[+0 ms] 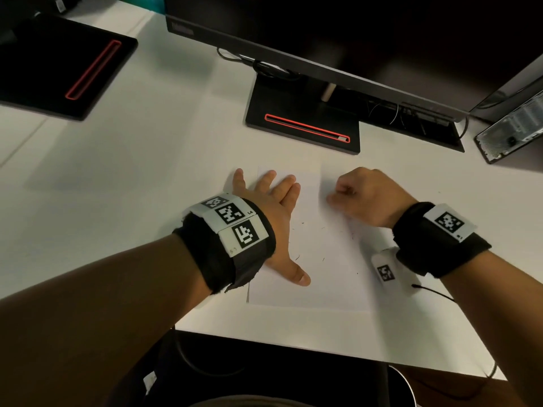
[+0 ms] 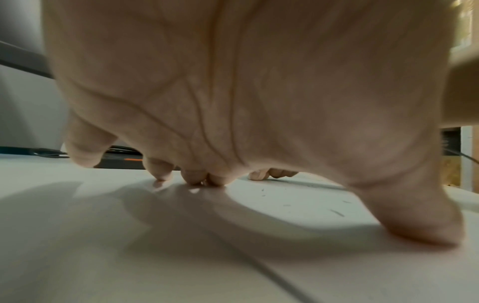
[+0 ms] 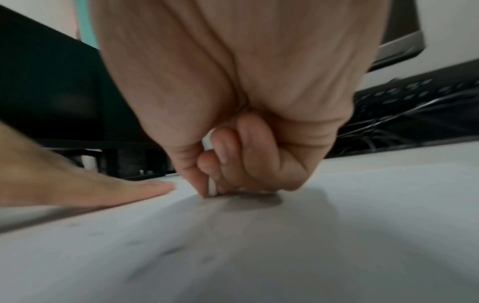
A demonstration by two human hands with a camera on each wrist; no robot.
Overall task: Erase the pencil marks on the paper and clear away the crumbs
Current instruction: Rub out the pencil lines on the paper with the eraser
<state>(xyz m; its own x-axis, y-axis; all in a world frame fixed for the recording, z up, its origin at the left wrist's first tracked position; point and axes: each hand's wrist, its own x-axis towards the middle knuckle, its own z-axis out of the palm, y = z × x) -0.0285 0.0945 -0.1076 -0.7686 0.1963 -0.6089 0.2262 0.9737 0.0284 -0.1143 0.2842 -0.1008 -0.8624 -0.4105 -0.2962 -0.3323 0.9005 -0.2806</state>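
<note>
Left hand (image 1: pixel 273 207) is flat on the sheet of paper (image 1: pixel 323 277), fingers spread and straight, thumb stretched toward the near edge, pinning the sheet's left side to the white table (image 1: pixel 147 186). Right hand (image 1: pixel 367 195) is curled tight at the paper's far right edge, and from the right wrist camera there's a thin white eraser (image 3: pixel 212 189) pinched between thumb and fingers, its lower end pressed right down on the sheet. Dark crumbs (image 1: pixel 296 257) lie scattered across the middle of the paper, between the two hands, with a few more toward the right wrist. No pencil marks I can make out on the sheet at this blur. Behind the paper stands the black monitor base (image 1: pixel 302 127) with its red-edged slot, and a second base (image 1: pixel 67 66) sits off at the far left. A small computer case (image 1: pixel 511 133) leans at the far right.
</note>
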